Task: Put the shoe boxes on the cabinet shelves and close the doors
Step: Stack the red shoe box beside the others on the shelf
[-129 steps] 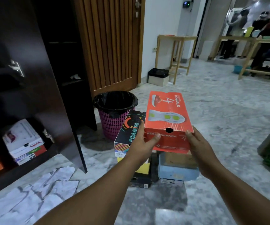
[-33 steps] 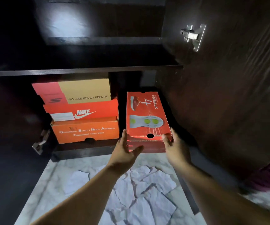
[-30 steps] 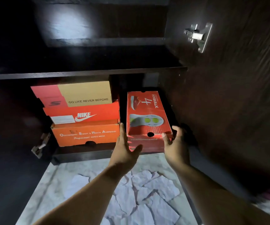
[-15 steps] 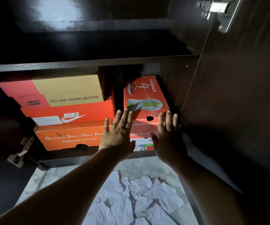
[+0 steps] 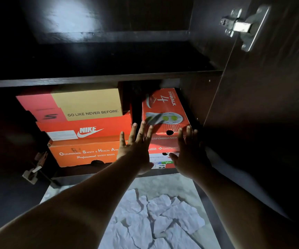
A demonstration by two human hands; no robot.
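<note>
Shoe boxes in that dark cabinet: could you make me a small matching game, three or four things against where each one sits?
Things
1. Nike box
2. tan and red box
3. safety shoes box
4. red Walk box

Places
A. bottom of the left stack
B. top of the right stack, with both open hands at its front
C. top of the left stack
D. middle of the left stack

Pairs: 1-D, 2-C, 3-A, 4-B. The left hand and right hand are flat and open, fingers spread, gripping nothing.
</note>
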